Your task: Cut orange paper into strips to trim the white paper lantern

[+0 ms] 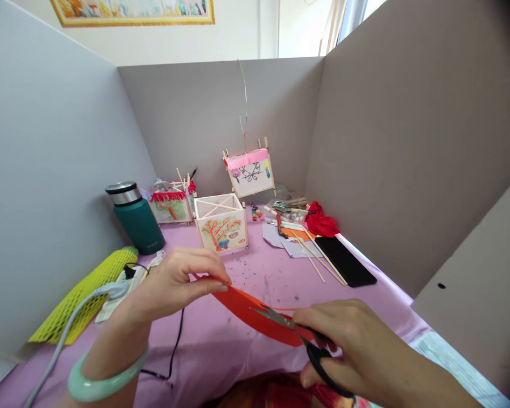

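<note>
A strip of red paper (249, 311) stretches between my hands above the table's front part. Its left end is pinched between the thumb and fingers of my left hand (191, 280). My right hand (344, 340) grips black-handled scissors (276, 317), with fingers in the loops. The blades lie on the paper, pointing left along its upper edge, and a narrow sliver of red shows above them. Beyond the hands stands a box-shaped paper lantern (223, 226) on a stick frame, with a tree drawn on its front.
A second lantern (253, 173) hangs from a wire. At left are a green bottle (138, 224), a decorated box (172, 207), a power strip (119, 294) and yellow netting (85, 297). Wooden sticks (312, 258), a black phone (346, 260) and red cloth (322, 220) lie right. Grey partitions enclose the table.
</note>
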Demonstrator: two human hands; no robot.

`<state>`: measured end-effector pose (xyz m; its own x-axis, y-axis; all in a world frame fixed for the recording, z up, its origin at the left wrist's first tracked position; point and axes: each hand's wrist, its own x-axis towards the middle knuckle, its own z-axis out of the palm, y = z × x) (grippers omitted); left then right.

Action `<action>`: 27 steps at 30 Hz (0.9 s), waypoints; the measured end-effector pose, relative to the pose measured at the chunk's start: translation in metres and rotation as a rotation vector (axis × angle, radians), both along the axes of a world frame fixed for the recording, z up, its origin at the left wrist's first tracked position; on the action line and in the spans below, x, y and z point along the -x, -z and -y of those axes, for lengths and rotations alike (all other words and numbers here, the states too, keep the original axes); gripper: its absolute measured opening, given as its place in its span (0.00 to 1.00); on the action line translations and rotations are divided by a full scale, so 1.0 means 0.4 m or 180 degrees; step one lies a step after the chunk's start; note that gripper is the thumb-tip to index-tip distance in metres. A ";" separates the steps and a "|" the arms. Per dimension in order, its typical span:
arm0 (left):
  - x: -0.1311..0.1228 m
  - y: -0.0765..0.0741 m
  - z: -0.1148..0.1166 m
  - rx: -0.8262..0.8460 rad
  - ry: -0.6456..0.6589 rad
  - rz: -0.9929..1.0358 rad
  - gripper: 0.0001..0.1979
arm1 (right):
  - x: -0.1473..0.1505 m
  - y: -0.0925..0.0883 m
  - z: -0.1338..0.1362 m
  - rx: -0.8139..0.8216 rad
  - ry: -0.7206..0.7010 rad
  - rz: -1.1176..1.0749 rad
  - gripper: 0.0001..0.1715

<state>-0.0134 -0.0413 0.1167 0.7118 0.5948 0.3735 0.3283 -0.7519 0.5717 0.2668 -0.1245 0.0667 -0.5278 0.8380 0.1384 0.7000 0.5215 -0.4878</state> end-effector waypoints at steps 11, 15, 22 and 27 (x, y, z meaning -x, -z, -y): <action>0.006 0.023 -0.001 -0.0179 -0.0119 0.0187 0.05 | 0.010 -0.012 -0.002 -0.0020 0.0005 0.0254 0.09; 0.013 0.035 -0.001 -0.0196 -0.0150 0.0336 0.06 | 0.013 -0.011 -0.005 0.0097 -0.0041 0.0100 0.12; 0.024 0.047 -0.002 -0.0150 -0.0144 0.0433 0.06 | 0.012 -0.006 0.000 0.0272 -0.0128 -0.0209 0.09; 0.024 0.048 0.000 -0.0142 -0.0090 0.0460 0.06 | 0.012 -0.003 0.002 0.0302 -0.0137 -0.0315 0.09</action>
<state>-0.0229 -0.0414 0.0975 0.6320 0.5944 0.4973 0.2664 -0.7692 0.5808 0.2621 -0.1252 0.0677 -0.5514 0.8266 0.1127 0.6240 0.4983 -0.6020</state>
